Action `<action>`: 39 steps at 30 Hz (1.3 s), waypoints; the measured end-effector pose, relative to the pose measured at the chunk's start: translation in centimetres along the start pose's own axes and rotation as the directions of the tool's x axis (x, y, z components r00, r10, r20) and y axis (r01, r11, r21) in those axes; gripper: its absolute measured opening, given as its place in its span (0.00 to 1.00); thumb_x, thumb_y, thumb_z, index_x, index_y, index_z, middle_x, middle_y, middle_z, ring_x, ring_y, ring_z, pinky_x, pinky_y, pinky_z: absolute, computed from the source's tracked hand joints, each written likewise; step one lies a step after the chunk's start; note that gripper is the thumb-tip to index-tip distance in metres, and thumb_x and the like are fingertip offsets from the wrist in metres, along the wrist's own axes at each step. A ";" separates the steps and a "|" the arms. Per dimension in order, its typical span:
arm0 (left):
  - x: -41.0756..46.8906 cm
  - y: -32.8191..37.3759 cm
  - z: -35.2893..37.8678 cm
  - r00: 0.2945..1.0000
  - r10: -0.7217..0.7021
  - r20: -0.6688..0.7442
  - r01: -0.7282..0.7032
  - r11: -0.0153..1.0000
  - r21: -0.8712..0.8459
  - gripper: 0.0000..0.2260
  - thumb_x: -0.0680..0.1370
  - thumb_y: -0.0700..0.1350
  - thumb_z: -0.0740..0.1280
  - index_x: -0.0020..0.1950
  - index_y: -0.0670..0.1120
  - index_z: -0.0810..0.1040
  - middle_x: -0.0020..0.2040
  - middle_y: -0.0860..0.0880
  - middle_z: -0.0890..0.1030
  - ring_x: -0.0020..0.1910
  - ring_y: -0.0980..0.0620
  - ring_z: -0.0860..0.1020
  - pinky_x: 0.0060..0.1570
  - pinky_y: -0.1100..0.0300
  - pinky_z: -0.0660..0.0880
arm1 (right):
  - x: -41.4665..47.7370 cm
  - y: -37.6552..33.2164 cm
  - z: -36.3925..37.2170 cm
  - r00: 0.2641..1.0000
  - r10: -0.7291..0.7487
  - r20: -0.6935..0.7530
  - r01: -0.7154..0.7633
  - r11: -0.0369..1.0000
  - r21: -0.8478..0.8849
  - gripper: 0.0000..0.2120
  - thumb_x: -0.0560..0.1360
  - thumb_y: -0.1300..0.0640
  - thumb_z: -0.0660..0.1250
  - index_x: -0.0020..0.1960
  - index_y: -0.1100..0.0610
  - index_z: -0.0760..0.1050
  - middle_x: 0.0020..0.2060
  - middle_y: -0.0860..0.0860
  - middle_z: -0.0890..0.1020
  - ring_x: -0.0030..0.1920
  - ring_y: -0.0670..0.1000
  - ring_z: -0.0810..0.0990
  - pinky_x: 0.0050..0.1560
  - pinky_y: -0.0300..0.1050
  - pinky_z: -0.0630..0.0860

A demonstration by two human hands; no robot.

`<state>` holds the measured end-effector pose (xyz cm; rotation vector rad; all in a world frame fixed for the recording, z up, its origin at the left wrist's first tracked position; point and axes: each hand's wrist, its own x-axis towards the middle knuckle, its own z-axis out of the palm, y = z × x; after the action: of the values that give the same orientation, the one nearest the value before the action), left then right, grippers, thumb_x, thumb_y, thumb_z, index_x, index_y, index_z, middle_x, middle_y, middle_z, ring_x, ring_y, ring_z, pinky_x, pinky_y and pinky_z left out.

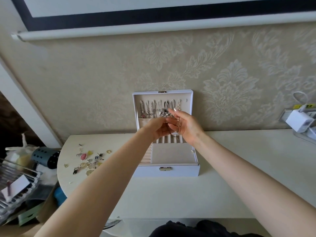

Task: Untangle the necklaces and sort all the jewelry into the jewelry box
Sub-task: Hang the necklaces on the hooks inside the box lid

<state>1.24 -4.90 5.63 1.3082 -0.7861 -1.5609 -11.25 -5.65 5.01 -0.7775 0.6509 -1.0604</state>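
Jewelry [89,161], loose and small, lies scattered at the left of the frame on the rounded end of the table [171,194]: charms, a ring, a pink oval piece, none of it in the box yet. These bits are light and will skid or roll, so each wants a fingertip pinch, not a sweep.

At centre stands the box [150,171], open, its lid [189,106] upright against the wall. Necklaces [148,109] hang in a row from hooks inside the lid, their lower ends tucked toward a pocket. Below, the ring rolls [168,139] and the flat tray [172,155] look bare.

In front of the lid the two hands meet. The left hand [159,129] has its fingertips curled together, pinching a thin chain [178,124]. Just right of it, touching or nearly so, the right hand [188,126] faces palm-in with fingers fairly straight and the chain looped across them; whether any finger pinches it I cannot tell. The chain is limp, fine and easy to kink or snap, so I judge it best held near the clasp and let hang, with knots teased loose, not pulled.

At the right edge a white charger [298,121] sits by a socket. A yellow label [297,106] above it is too blurred to read; I can read no brand or writing anywhere.
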 end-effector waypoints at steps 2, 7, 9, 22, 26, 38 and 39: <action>0.2 0.0 -0.2 0.999 0.010 -0.031 -0.010 1.000 0.023 0.08 0.80 0.40 0.61 0.43 0.40 0.77 0.28 0.48 0.80 0.26 0.54 0.80 0.30 0.63 0.79 | -0.2 0.5 -0.3 0.999 -0.008 -0.039 0.009 1.000 0.019 0.12 0.76 0.61 0.66 0.57 0.66 0.74 0.55 0.58 0.80 0.39 0.50 0.83 0.32 0.39 0.80; 0.7 0.2 -1.4 1.000 0.006 -0.027 -0.004 0.998 0.067 0.06 0.79 0.41 0.64 0.43 0.43 0.78 0.30 0.50 0.81 0.30 0.56 0.80 0.42 0.60 0.77 | -0.4 1.5 -1.9 0.993 -0.021 -0.116 0.026 0.999 0.036 0.05 0.76 0.61 0.67 0.48 0.61 0.73 0.44 0.56 0.80 0.42 0.52 0.84 0.35 0.40 0.79; 0.7 0.2 -1.8 1.000 -0.003 0.000 0.003 0.998 0.067 0.06 0.79 0.41 0.64 0.44 0.43 0.78 0.32 0.50 0.82 0.33 0.55 0.81 0.42 0.60 0.78 | -0.4 1.9 -2.3 0.986 -0.015 -0.165 0.026 0.997 0.068 0.04 0.76 0.62 0.67 0.45 0.60 0.72 0.40 0.55 0.80 0.40 0.51 0.84 0.34 0.39 0.79; 0.8 0.0 -2.2 0.999 -0.033 0.034 0.032 0.999 0.034 0.04 0.77 0.38 0.65 0.47 0.38 0.78 0.35 0.46 0.83 0.32 0.54 0.82 0.33 0.62 0.80 | 0.0 3.9 -3.8 0.926 0.003 -0.377 0.032 0.996 0.086 0.03 0.75 0.63 0.67 0.48 0.62 0.74 0.40 0.55 0.79 0.41 0.51 0.82 0.39 0.42 0.81; 0.6 0.0 -2.1 0.999 0.026 0.019 -0.025 0.997 -0.079 0.04 0.78 0.35 0.63 0.47 0.36 0.77 0.33 0.45 0.82 0.31 0.52 0.82 0.32 0.62 0.80 | -0.3 4.1 -4.3 0.923 0.075 -0.378 -0.046 0.995 0.084 0.08 0.74 0.61 0.69 0.50 0.63 0.76 0.43 0.55 0.81 0.39 0.51 0.81 0.37 0.41 0.81; 0.2 0.4 -1.5 0.995 0.091 0.029 -0.086 0.987 -0.139 0.06 0.77 0.34 0.62 0.49 0.36 0.78 0.44 0.42 0.81 0.38 0.48 0.83 0.44 0.56 0.80 | -0.1 4.6 -3.0 0.814 -0.489 -0.312 0.021 0.562 -0.827 0.10 0.73 0.56 0.68 0.53 0.56 0.75 0.54 0.50 0.75 0.52 0.50 0.76 0.53 0.46 0.72; 0.2 0.4 -1.4 0.995 0.095 0.032 -0.090 0.987 -0.131 0.06 0.77 0.35 0.62 0.48 0.36 0.78 0.44 0.42 0.81 0.38 0.48 0.83 0.46 0.56 0.80 | -0.1 4.2 -2.3 0.819 -0.508 -0.267 0.075 0.556 -0.828 0.10 0.73 0.52 0.68 0.52 0.55 0.76 0.53 0.50 0.76 0.52 0.49 0.76 0.53 0.46 0.71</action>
<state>2.65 -5.10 5.60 1.1356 -0.7461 -1.5408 -10.98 -4.90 0.25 -1.4687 1.5429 -1.3024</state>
